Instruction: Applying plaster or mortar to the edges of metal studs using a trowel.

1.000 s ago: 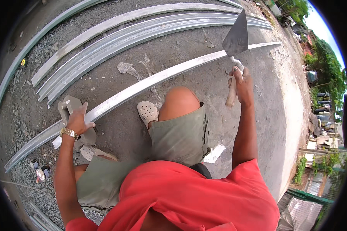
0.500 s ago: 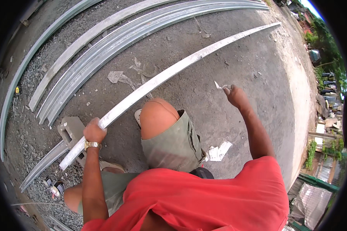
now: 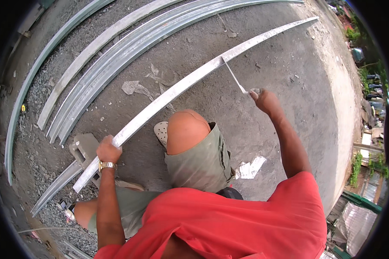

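A long, pale metal bar (image 3: 194, 76) runs slantwise from the lower left to the upper right. My left hand (image 3: 109, 149) is closed round it close to its near end, beside a grey hollow concrete block (image 3: 86, 146). Between the bar and my right hand (image 3: 266, 102) stretches a narrow whitish strip (image 3: 234, 77), which looks like thin film. One end of the strip meets the bar beyond its middle. The other end is pinched in the curled fingers of my right hand, held out over the ground to the right.
Several metal channels (image 3: 112, 71) lie across the far left. Crumpled clear film (image 3: 134, 88) rests past the bar, and a white scrap (image 3: 250, 168) lies right of my bent knee. A yellow tape measure (image 3: 23, 108) sits at the far left on gravel.
The strip now shows broader and pulled straight. Where it meets the bar has shifted slightly towards me. My left hand keeps its hold, and the whole view has shifted a little.
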A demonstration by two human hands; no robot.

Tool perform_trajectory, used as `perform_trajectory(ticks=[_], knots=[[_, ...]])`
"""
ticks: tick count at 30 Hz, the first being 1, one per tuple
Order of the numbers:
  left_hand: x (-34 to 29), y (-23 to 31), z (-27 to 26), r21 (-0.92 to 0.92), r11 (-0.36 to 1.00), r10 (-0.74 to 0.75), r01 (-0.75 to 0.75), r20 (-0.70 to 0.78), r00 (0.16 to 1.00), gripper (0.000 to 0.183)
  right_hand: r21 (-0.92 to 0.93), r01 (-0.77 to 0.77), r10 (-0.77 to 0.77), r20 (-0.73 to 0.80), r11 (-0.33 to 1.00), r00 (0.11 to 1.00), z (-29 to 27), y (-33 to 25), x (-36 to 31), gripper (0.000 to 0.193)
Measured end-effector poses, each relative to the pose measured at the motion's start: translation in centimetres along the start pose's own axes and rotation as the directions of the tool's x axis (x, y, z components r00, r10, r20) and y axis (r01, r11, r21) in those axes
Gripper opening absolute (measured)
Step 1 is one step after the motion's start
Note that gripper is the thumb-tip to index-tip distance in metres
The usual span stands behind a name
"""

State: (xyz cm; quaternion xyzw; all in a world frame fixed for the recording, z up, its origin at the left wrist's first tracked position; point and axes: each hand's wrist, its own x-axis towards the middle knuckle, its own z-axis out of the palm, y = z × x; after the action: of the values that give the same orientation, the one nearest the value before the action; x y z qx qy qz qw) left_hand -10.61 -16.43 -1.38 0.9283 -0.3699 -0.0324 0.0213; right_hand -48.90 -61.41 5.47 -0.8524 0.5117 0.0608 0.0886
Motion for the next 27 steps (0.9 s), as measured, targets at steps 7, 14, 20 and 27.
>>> perform_trajectory(ticks=[7,14,20,27], knots=[[-0.5,-0.4,0.2,0.043,0.999,-0.012,0.014,-0.04,0.999,0.028,-0.102,0.052,-0.043,0.087,0.993,0.995,-2.9,-1.3,-1.1,0.051],[-0.7,-1.1,0.5,0.057,0.998,0.034,-0.034,-0.003,0.999,0.031,-0.092,-0.042,0.049,0.085,0.995,0.995,-3.7,-0.9,3.3,0.055],[-0.8,-0.4,0.0,0.057,0.998,0.001,0.002,-0.044,0.999,0.03,-0.122,0.115,-0.087,0.217,0.986,0.972,-3.8,-4.9,-1.1,0.053],[0.2,-0.4,0.6,0.005,1.0,0.024,-0.024,-0.027,0.999,0.026,-0.164,-0.083,0.1,0.097,0.983,0.99,-4.4,1.4,7.7,0.064]])
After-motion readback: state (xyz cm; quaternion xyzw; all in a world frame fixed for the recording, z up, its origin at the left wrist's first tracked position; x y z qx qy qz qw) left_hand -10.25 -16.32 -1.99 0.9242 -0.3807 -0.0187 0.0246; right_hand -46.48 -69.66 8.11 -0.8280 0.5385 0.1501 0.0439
